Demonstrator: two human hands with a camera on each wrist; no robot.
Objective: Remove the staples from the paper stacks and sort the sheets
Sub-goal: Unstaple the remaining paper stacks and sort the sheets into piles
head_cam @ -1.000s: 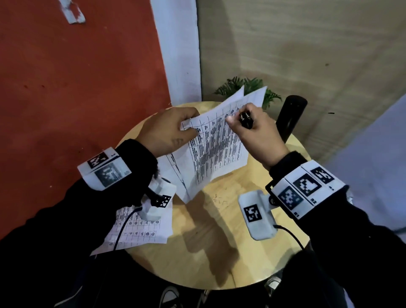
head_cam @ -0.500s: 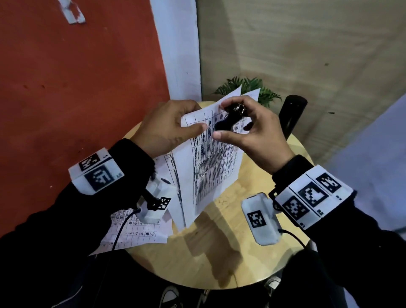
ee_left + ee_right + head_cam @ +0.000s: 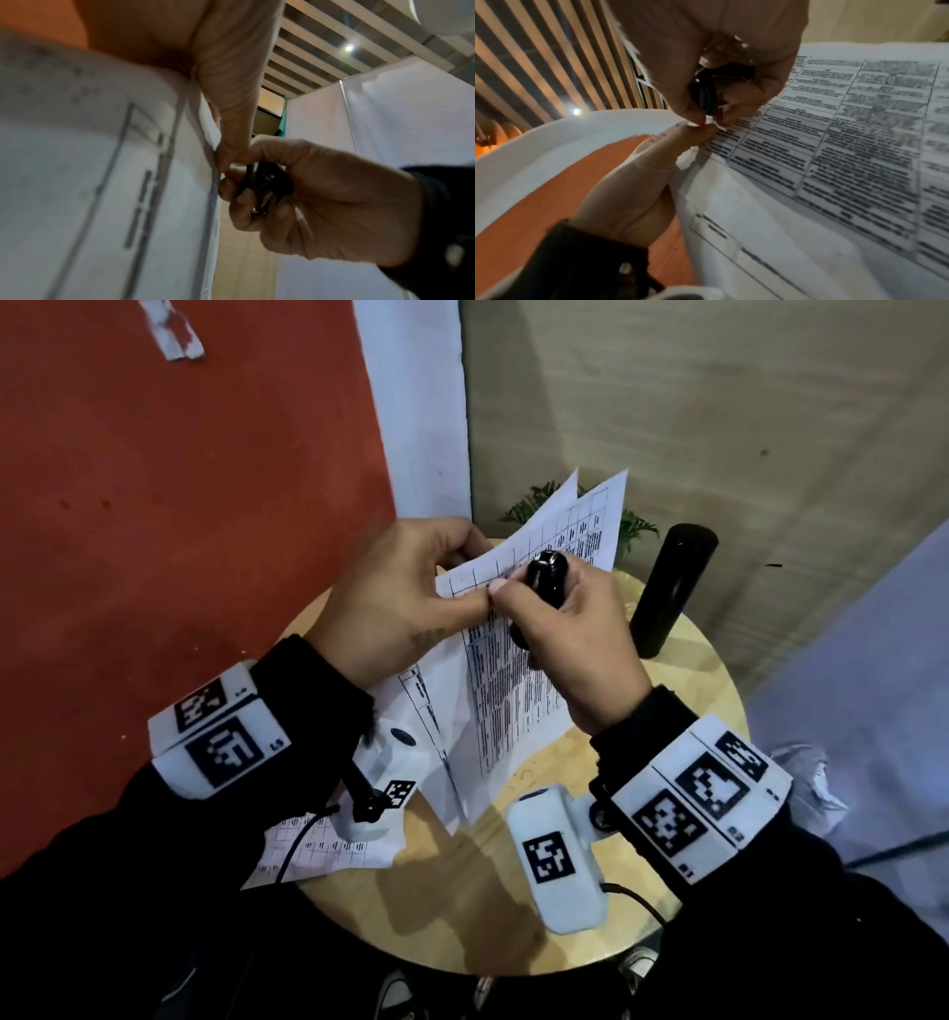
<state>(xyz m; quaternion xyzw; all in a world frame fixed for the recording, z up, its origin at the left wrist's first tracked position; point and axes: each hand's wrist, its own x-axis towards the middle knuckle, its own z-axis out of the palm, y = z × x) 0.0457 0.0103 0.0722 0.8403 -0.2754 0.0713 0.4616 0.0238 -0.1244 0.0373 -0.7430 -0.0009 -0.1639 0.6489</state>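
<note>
Since a second ago, right hand (image 3: 575,639), gripping staple remover (image 3: 544,580), shifted to stack (image 3: 513,701) corner pinched by left hand (image 3: 405,603); staple pull judged imminent.

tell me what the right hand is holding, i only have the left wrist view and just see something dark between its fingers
Observer: In the head view the right hand grips a small black staple remover.
Operator: where does it meet the paper
Observer: At the upper left corner of the paper stack, right beside the left hand's thumb, which pinches that corner.
Operator: is the stack on the table
Observer: No, it is held up above the round wooden table; another printed sheet lies flat under the left wrist.
Operator: anything else on the table
Observer: A black cylinder stands at the far right edge.
</note>
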